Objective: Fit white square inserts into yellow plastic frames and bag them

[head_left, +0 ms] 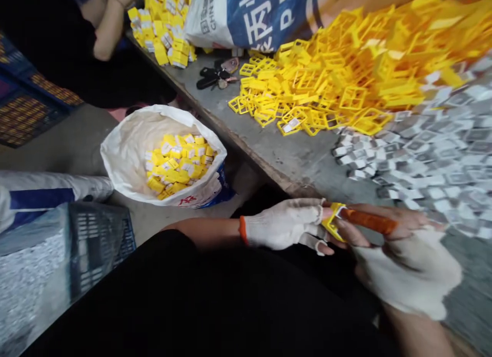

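My left hand (288, 223), in a white glove with an orange cuff and bare fingertips, is closed on one side of a yellow plastic frame (333, 225). On the other side of that frame, my right hand (403, 259) pinches it between thumb and forefinger, also in a white glove with bare fingertips. A whitish edge shows at the frame's upper right, partly hidden by the fingers. Along my right forefinger lies a brown-orange strip (367, 221); whether it is a finger wrap or a held thing I cannot tell.
A heap of yellow frames (307, 85) and loose white-grey pieces (434, 152) cover the grey table (265, 147). Keys (219, 74) lie near a printed sack (249, 19). An open white sack (126, 142) holds yellow-and-white pieces. Crates (100, 249) stand left; another person's arm (107, 34) is beyond.
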The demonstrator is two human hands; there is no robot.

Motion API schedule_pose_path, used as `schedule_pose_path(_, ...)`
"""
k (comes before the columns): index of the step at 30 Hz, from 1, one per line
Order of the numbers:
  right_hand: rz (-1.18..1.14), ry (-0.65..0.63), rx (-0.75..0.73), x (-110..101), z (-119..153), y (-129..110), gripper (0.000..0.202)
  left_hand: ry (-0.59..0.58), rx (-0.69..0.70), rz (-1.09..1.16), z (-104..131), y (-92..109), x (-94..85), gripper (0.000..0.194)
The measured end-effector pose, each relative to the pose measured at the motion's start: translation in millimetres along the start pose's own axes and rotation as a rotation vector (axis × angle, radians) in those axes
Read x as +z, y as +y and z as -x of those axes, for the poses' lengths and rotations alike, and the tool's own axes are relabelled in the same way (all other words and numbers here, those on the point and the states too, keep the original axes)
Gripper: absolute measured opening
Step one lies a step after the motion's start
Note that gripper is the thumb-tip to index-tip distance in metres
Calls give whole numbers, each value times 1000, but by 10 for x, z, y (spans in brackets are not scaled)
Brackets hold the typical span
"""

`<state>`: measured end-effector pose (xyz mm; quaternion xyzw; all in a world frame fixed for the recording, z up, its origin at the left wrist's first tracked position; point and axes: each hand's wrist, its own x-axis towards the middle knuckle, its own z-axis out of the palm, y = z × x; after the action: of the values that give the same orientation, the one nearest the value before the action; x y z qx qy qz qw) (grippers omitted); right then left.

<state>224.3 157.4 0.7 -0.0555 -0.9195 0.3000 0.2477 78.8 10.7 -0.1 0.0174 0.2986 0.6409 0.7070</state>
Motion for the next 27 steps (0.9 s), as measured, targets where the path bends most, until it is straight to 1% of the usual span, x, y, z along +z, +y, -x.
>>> schedule_pose_path(1,22,39,40,4,24,-90,40,-11,-25,30,41,2,-6,6)
schedule_pose_path(2,51,84,72,6,43,-179,38,-28,-54,41,87,8,-22,12)
schedule_pose_path(3,83,117,93,4,55,-250,35,-43,-69,49,130,22,-47,24)
schedule_pose_path(4,114,135,104,-5,59,-288,32,-16,-20,49,160,45,-81,32)
schedule_pose_path(5,134,126,101,-29,56,-283,30,10,8,37,172,78,-121,38)
schedule_pose_path(7,188,72,182,-135,31,-146,30,45,5,-12,143,157,-193,36)
schedule_pose_path(8,247,87,261,-215,8,-31,32,57,9,-30,116,195,-214,36)
schedule_pose_path(10,443,149,433,-384,-77,224,33,78,30,-67,71,253,-212,34)
schedule_pose_path(11,548,144,491,-447,-143,342,33,92,42,-85,61,271,-194,33)
schedule_pose_path(12,635,97,519,-482,-226,442,32,108,56,-103,57,285,-170,30)
schedule_pose_path(14,743,-50,505,-462,-414,571,32,147,85,-130,57,304,-122,25)
schedule_pose_path(16,784,-171,453,-364,-584,615,33,182,112,-137,53,317,-93,23)
schedule_pose_path(18,799,-224,441,-267,-692,611,31,205,123,-132,46,326,-86,23)
schedule_pose_path(20,781,-213,468,-228,-724,593,27,221,117,-134,41,328,-86,24)
schedule_pose_path(22,676,-165,504,-256,-685,558,21,230,107,-138,40,325,-83,25)
schedule_pose_path(24,442,-121,517,-323,-594,488,16,223,102,-141,37,314,-70,27)
schedule_pose_path(27,34,-98,504,-417,-416,306,17,191,95,-161,20,281,-33,36)
